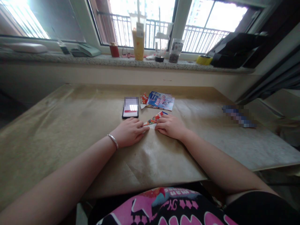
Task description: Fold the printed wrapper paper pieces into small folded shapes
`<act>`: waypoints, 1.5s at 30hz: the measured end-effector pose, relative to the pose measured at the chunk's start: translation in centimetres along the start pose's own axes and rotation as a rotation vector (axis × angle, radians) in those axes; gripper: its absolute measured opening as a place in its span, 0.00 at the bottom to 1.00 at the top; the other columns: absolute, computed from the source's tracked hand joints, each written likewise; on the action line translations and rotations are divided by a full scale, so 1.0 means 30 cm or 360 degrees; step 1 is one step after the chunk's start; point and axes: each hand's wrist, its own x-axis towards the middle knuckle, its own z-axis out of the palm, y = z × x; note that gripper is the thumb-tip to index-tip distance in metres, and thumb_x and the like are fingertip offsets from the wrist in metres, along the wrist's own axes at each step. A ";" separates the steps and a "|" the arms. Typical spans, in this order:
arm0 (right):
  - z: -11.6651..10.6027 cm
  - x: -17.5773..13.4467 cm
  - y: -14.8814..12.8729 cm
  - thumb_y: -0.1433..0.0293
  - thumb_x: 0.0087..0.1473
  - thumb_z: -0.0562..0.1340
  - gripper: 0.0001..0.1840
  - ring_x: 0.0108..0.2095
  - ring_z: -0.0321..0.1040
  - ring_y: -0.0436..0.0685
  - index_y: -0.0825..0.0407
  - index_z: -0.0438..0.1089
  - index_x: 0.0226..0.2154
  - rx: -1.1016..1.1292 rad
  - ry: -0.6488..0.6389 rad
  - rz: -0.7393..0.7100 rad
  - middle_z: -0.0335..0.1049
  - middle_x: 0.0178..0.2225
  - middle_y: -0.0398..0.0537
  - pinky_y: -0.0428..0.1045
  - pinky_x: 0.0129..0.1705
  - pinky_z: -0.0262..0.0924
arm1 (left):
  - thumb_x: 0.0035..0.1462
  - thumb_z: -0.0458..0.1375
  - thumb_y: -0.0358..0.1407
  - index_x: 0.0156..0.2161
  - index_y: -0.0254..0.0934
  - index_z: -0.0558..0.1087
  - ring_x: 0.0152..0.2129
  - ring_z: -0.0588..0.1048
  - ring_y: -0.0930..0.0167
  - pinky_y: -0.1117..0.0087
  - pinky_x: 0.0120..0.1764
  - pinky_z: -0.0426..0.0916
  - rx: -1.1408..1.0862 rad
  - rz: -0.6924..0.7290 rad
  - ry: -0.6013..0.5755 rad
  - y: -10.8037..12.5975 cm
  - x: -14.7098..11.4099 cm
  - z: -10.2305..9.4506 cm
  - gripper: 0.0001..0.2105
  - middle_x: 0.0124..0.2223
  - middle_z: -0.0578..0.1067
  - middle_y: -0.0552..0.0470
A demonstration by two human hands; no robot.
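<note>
Between my hands lies a folded piece of printed paper (pixel 153 119), red and multicoloured on top with a white part showing below. My left hand (pixel 131 131), with a silver bangle on its wrist, presses its fingers on the left end of the paper. At the right end, the curled fingers of my right hand (pixel 170 125) hold the paper down against the table. Just beyond, a blue printed leaflet (pixel 161 100) lies flat, with a small red folded paper piece (pixel 144 99) at its left edge. A phone (pixel 130 107) with a lit screen rests beyond my left hand.
A brown cover lies over the table (pixel 77 134). Near its right side is a blurred dark-blue item (pixel 239 116). Along the windowsill (pixel 100 61) stand a tall yellow-filled cup (pixel 138 45), a red jar (pixel 114 50), yellow tape (pixel 204 60) and a black bag-like object (pixel 234 51).
</note>
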 end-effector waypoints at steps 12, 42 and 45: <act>0.006 0.001 0.022 0.69 0.57 0.56 0.11 0.37 0.62 0.55 0.49 0.74 0.30 0.0012 -0.0027 -0.0023 0.71 0.31 0.48 0.49 0.38 0.54 | 0.59 0.49 0.32 0.52 0.39 0.69 0.45 0.69 0.66 0.63 0.47 0.66 -0.0207 -0.0054 0.0049 -0.004 -0.013 0.030 0.16 0.50 0.71 0.47; -0.065 -0.039 0.020 0.75 0.48 0.57 0.09 0.34 0.65 0.54 0.50 0.73 0.27 0.0088 -0.0169 0.0164 0.72 0.33 0.47 0.47 0.34 0.55 | 0.60 0.49 0.31 0.51 0.40 0.70 0.44 0.70 0.67 0.64 0.47 0.68 -0.0346 -0.0054 0.0101 -0.019 -0.008 0.039 0.15 0.48 0.73 0.48; -0.073 -0.047 0.024 0.74 0.49 0.57 0.09 0.36 0.66 0.54 0.50 0.73 0.27 0.0047 -0.0201 0.0181 0.72 0.34 0.47 0.47 0.34 0.56 | 0.60 0.49 0.31 0.50 0.40 0.71 0.44 0.70 0.68 0.64 0.47 0.68 -0.0358 -0.0053 0.0092 -0.023 -0.009 0.039 0.15 0.49 0.73 0.48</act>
